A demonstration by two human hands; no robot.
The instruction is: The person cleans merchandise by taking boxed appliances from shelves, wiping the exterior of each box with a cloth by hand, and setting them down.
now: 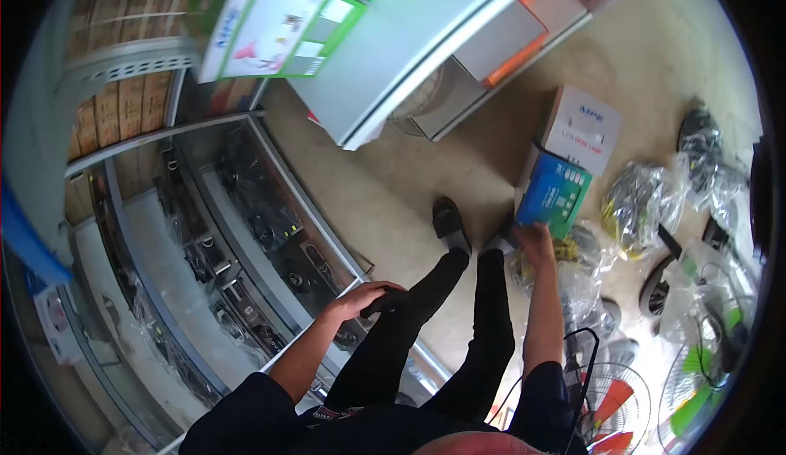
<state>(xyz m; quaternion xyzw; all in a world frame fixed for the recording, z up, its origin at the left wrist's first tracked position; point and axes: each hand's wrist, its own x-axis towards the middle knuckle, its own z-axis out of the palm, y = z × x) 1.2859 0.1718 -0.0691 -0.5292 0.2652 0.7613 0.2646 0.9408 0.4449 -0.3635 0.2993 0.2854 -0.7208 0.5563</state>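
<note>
My right hand [535, 243] grips the blue box [555, 191] by the white carton [583, 131], keep it level; left hand [363, 298] clasps a black object [386, 301].

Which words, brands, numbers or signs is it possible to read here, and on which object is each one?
"MPE": green-and-white box, upper left.
"MPE": white box, right of centre.
"LED DESK LAMP", somewhat blurred: the same white box.
Too small or blurred to read: the print on the blue-green box.
</note>
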